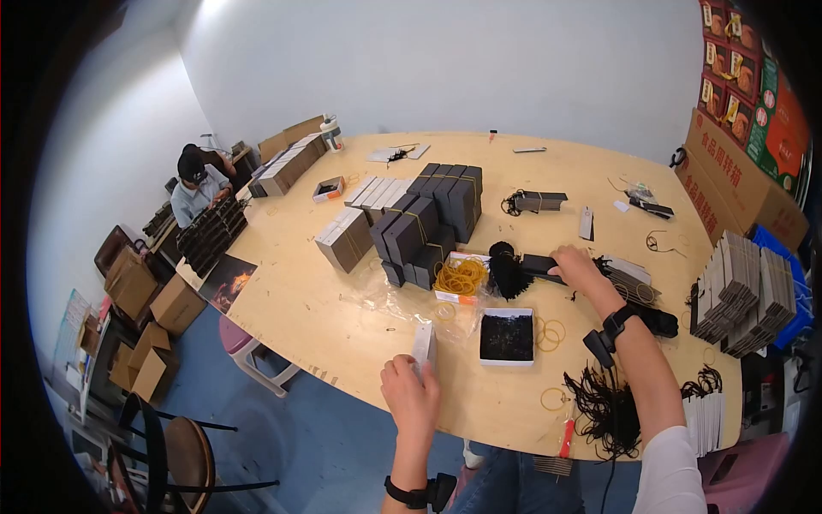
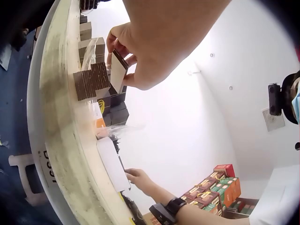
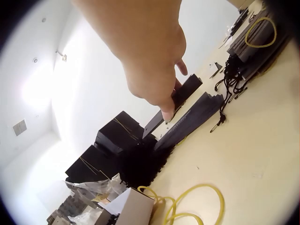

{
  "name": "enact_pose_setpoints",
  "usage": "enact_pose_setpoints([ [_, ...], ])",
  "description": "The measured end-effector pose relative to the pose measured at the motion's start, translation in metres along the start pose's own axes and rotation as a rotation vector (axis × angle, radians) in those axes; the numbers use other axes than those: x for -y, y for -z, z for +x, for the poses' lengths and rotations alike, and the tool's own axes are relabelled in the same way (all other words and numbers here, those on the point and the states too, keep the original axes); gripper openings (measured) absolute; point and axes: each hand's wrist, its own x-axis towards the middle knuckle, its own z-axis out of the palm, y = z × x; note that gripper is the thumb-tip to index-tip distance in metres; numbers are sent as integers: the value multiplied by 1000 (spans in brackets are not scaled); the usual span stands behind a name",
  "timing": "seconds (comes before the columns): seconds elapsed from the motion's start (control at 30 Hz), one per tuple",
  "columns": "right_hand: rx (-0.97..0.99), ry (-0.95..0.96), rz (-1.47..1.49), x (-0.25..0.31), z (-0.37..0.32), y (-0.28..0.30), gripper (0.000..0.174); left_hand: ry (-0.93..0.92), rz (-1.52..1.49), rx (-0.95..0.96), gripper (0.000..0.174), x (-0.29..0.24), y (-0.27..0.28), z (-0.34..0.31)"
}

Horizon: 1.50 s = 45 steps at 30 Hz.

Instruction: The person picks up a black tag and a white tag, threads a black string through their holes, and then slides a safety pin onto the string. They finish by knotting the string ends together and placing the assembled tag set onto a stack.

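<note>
My left hand grips a thin pale stack of long cards over the near edge of the table. In the left wrist view the stack is tilted, with a dark side at the fingers. On the right, my right hand pinches a dark flat strip, possibly several cards together. Just beside it lies a dark bundle of cards with a mass of black cords at its end. Between the hands sits a white box filled with small black pieces.
Banded dark blocks and pale card bundles stand mid-table. Yellow rubber bands fill a small box. Black cords lie at the near right, card stacks at the right edge. Another person sits far left.
</note>
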Motion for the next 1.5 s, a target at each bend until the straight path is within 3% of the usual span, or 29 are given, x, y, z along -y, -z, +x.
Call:
enact_pose_setpoints([
  [0.1, -75, 5, 5, -2, -4, 7, 32, 0, -19, -75, 24, -1, 5, -2],
  [0.13, -71, 6, 6, -3, -7, 10, 32, 30, -166, -88, 25, 0, 7, -3],
  [0.2, -226, -56, 347, -7, -14, 20, 31, 61, -314, -103, 27, -2, 10, -4],
  [0.23, -226, -54, 346, -10, -18, 25, 31, 92, -430, -86, 28, -4, 12, -5],
  [0.3, -265, -55, 644, -12, -25, 30, 32, 133, -528, -82, 30, -8, 26, -10],
  [0.37, -298, -57, 803, -7, -37, 32, 34, 238, -943, 72, 34, -23, 36, -15],
  [0.47, -256, -162, 950, 1, -66, 49, 37, 281, -1065, 116, 36, -32, 42, -23],
  [0.6, -183, -137, 1186, 6, -112, 43, 42, 392, -1224, 243, 37, -40, 44, -43],
  [0.7, -74, -113, 1265, 35, -166, 68, 43, 372, -1259, 276, 38, -43, 32, -70],
  [0.77, -123, -116, 1318, 52, -202, 74, 41, 365, -1229, 354, 39, -47, 32, -91],
  [0.97, -108, -412, 1596, 102, -310, 100, 25, 320, -1184, 542, 45, -43, 27, -157],
  [1.03, -92, -455, 1581, 108, -343, 88, 22, 220, -1201, 599, 43, -38, 25, -180],
  [1.1, -52, -475, 1609, 119, -372, 77, 19, 299, -1198, 648, 38, -27, 20, -200],
  [1.2, -189, -556, 1483, 134, -412, 47, 12, 381, -1204, 654, 30, -9, 10, -227],
  [1.3, -267, -472, 1301, 144, -439, 4, 10, 392, -1218, 615, 26, 8, -1, -246],
  [1.33, -212, -563, 1467, 152, -445, -4, 11, 392, -1224, 616, 25, 11, -4, -253],
  [1.43, -219, -714, 1571, 172, -452, -20, 13, 324, -1190, 618, 25, 8, -9, -266],
  [1.5, -251, -692, 1566, 177, -453, -25, 16, 339, -1189, 620, 25, 2, -14, -272],
])
